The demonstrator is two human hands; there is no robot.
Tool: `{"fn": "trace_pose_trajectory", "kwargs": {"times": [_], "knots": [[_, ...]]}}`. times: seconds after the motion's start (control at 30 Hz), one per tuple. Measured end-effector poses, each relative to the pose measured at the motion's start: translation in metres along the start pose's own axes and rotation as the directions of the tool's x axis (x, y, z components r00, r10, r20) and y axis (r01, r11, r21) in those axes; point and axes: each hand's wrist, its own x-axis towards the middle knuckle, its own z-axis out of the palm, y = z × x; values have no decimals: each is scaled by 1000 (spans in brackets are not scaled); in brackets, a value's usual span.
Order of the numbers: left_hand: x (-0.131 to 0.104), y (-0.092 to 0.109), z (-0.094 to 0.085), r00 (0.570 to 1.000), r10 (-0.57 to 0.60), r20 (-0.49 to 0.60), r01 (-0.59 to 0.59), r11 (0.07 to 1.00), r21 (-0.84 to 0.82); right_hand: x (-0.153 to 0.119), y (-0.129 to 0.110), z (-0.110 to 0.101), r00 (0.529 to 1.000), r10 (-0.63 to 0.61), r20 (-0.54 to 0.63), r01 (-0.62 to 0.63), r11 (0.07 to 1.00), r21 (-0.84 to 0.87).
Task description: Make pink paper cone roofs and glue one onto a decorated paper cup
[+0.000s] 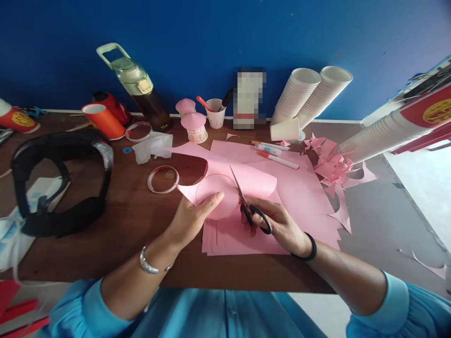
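Note:
My left hand (197, 217) pinches a piece of pink paper (225, 195) with the thumb on top and the fingers hidden beneath. A circle is drawn on the paper, and the rest of the sheet curls up behind it. My right hand (271, 220) is closed on scissors (255, 217) with black handles. Their blades point up and away, lying at the right edge of the drawn circle. Below both hands lies a stack of pink sheets (299, 202) on the brown table.
Markers (280, 160) rest on the sheets. Pink scraps (334, 164) are heaped at the right near stacked paper cups (296, 91). Behind stand small cups with pink cone roofs (193, 123) and a bottle (139, 89). A tape ring (162, 179) and a black headband (63, 230) lie left.

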Motion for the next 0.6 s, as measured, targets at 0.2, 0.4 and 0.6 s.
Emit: {"fn": "trace_pose_trajectory", "kwargs": {"times": [0.2,0.4,0.6], "knots": [[-1,7,0,998,57,-12,-57,998,35,-2,1,1,1000,-19,10,19,1000,16],[-1,5,1,996,83,-9,-83,995,50,-4,2,2,999,-35,12,34,997,63],[-2,6,1,992,125,-27,-121,986,114,-6,2,3,999,-33,11,32,997,65]]}}
